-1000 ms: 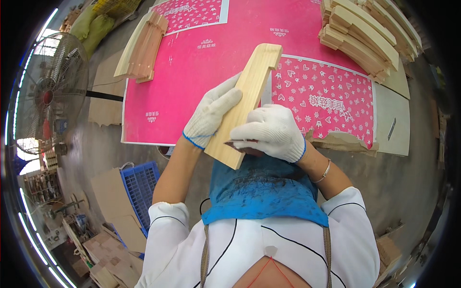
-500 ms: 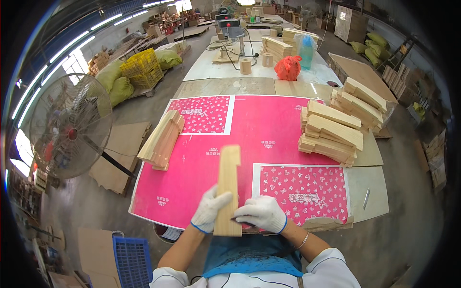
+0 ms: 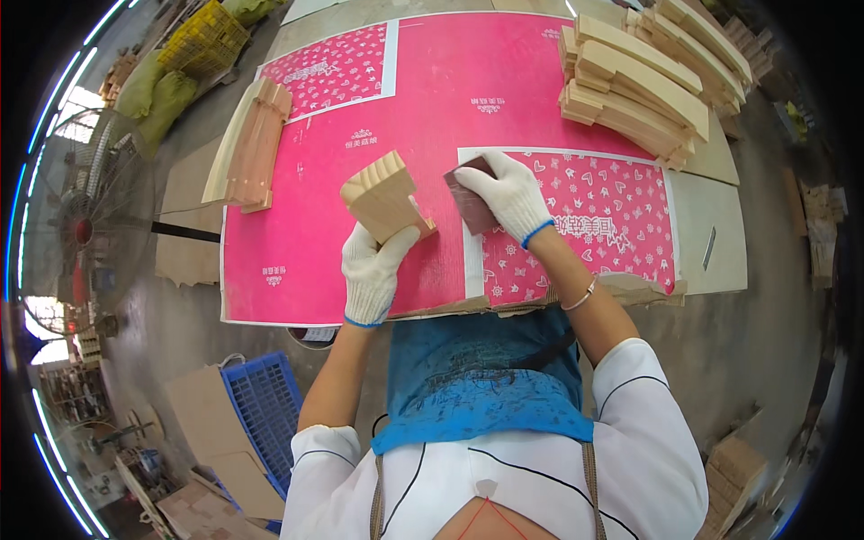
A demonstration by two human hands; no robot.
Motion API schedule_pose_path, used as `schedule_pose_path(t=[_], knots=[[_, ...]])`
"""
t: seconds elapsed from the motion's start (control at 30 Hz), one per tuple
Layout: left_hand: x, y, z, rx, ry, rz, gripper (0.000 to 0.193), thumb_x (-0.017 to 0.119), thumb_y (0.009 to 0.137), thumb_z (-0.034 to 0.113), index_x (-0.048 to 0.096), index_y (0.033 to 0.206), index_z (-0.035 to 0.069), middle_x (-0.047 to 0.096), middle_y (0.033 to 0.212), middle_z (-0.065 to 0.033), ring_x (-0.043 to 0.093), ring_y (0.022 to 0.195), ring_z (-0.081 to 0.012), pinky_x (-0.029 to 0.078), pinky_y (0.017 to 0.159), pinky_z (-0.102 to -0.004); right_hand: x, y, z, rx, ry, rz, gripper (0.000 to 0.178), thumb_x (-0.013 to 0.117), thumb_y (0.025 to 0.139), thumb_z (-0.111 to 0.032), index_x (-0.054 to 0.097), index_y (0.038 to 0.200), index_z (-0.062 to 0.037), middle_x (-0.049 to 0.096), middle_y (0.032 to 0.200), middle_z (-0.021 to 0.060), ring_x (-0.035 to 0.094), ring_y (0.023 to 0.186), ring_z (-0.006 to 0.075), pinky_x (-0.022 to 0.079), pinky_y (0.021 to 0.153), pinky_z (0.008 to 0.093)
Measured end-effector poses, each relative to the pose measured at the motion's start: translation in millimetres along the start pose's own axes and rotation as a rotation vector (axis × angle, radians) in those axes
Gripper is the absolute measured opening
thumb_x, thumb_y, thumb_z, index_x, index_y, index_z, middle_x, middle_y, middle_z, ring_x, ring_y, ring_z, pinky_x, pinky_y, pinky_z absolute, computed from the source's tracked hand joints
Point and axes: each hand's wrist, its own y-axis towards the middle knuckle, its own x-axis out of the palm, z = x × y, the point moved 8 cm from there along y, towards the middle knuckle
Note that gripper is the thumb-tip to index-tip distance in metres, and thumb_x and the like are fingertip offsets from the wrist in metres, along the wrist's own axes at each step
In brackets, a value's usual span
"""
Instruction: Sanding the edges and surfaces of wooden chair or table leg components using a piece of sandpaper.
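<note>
Head camera view is showing the left hand (image 3: pixel 371 274), in a white knitted glove with a blue cuff edge, reaching forward and clamping thumb and fingers around the near end of a notched, pale wooden bar (image 3: pixel 382 200). That bar is tilting, foreshortened, over the glossy pink printed sheet (image 3: pixel 315 189), left of its middle. The right hand (image 3: pixel 511 193), gloved alike, is extending forward and closing on a flat, reddish-brown rectangular pad (image 3: pixel 470 198), its thumb lying across the pad's face, just right of the sheet's middle. Half a second ago the pad was close against the bar; now the hands are standing well apart. Farther out, a stack of curved pale wooden pieces (image 3: pixel 639 90) is lying at the sheet's far right, and a smaller wooden bundle (image 3: pixel 247 148) is resting at its left edge.
</note>
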Motion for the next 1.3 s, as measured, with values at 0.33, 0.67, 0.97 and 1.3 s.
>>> schedule_pose_path(t=[0.33, 0.67, 0.97, 1.3], knots=[[-6.8, -12.5, -6.1, 0.057, 0.055, 0.063, 0.032, 0.074, 0.086, 0.015, 0.068, 0.113, -0.002, 0.071, 0.102, -0.0053, 0.062, 0.092, -0.0125, 0.050, 0.082, -0.0296, 62.4, -17.2, 11.3, -0.049, -0.358, -0.211, 0.037, 0.058, 0.087, -0.044, 0.069, 0.102, -0.0115, 0.070, 0.093, 0.0197, 0.068, 0.089, 0.0381, 0.053, 0.079, 0.0467], [0.0, -10.8, 1.8, 0.017, 0.024, -0.018, 0.038, 0.068, 0.089, 0.008, 0.061, 0.124, -0.005, 0.066, 0.117, -0.0113, 0.060, 0.110, -0.0193, 0.048, 0.097, -0.0345, 33.2, -42.3, -4.3, -0.071, -0.213, -0.090, 0.029, 0.059, 0.090, -0.038, 0.067, 0.097, -0.0107, 0.070, 0.085, 0.0176, 0.068, 0.081, 0.0370, 0.054, 0.071, 0.0466], [-6.8, -10.6, -7.7, -0.015, 0.074, 0.001, 0.039, 0.069, 0.087, 0.007, 0.061, 0.123, -0.005, 0.066, 0.116, -0.0116, 0.061, 0.109, -0.0201, 0.048, 0.097, -0.0347, 38.4, -56.7, -9.4, -0.051, -0.466, -0.351, 0.029, 0.059, 0.089, -0.037, 0.065, 0.098, -0.0107, 0.068, 0.081, 0.0185, 0.068, 0.079, 0.0377, 0.054, 0.071, 0.0478], [-2.9, -8.7, -2.5, 0.053, 0.080, 0.056, 0.028, 0.073, 0.084, 0.012, 0.071, 0.109, -0.001, 0.072, 0.098, -0.0061, 0.063, 0.088, -0.0136, 0.051, 0.079, -0.0301, 58.3, -16.1, -9.4, -0.293, -0.504, -0.256, 0.026, 0.057, 0.089, -0.033, 0.066, 0.097, -0.0106, 0.069, 0.082, 0.0158, 0.069, 0.080, 0.0360, 0.056, 0.071, 0.0458]])
